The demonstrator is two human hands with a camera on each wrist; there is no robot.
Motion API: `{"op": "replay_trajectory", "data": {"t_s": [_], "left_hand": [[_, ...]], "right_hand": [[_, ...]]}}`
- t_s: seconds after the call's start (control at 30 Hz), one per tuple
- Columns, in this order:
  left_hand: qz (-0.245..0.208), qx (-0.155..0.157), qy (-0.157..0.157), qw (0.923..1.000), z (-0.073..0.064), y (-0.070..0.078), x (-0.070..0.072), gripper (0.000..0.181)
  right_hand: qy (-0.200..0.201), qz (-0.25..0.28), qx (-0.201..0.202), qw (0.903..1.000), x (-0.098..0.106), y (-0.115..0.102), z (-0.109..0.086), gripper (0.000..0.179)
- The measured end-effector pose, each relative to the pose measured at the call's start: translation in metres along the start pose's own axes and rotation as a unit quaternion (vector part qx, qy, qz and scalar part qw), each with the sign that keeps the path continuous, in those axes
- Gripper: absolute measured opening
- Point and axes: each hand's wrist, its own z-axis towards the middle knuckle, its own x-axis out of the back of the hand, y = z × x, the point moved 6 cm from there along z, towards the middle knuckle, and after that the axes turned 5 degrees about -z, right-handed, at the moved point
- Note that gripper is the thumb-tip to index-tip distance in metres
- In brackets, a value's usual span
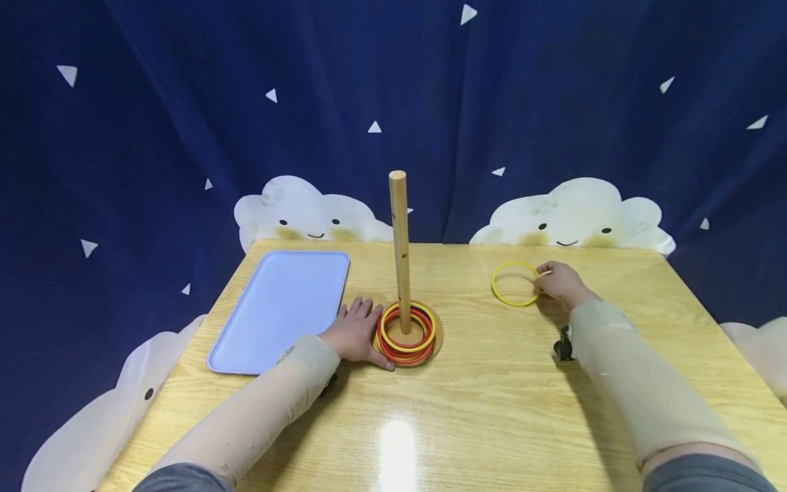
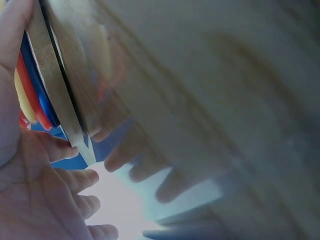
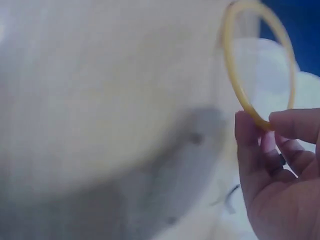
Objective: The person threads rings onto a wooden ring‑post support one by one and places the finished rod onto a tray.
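Note:
My right hand [image 1: 561, 283] pinches a yellow ring [image 1: 515, 305] by its near edge, over the right back part of the table; thumb and fingertips on the ring show in the right wrist view. At the middle of the table a wooden peg [image 1: 400, 253] stands upright on a round wooden base [image 1: 439, 342]. Several red, yellow and blue rings [image 1: 424, 352] lie stacked around its foot. My left hand [image 1: 352, 335] rests against the left side of this base, fingers spread and thumb along the front edge. In the left wrist view the fingertips touch the base's rim [image 2: 55, 75].
A light blue tray [image 1: 279, 307] lies flat on the wooden table [image 1: 492, 410], left of the peg and close to my left hand. Behind the table's back edge hangs a dark blue curtain [image 1: 344, 82] with white clouds and triangles.

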Motion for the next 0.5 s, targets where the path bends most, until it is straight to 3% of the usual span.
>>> {"op": "replay_trajectory", "data": {"t_s": [0.27, 0.5], "left_hand": [[0.005, -0.005, -0.004, 1.0000, -0.002, 0.004, -0.002, 0.125], [0.009, 0.001, -0.001, 1.0000, -0.004, 0.004, 0.002, 0.125]], "right_hand": [[-0.026, 0.127, 0.051, 0.9903, 0.020, -0.065, -0.008, 0.036], [-0.042, 0.224, 0.100, 0.9684, 0.036, -0.131, -0.013, 0.030]]}}
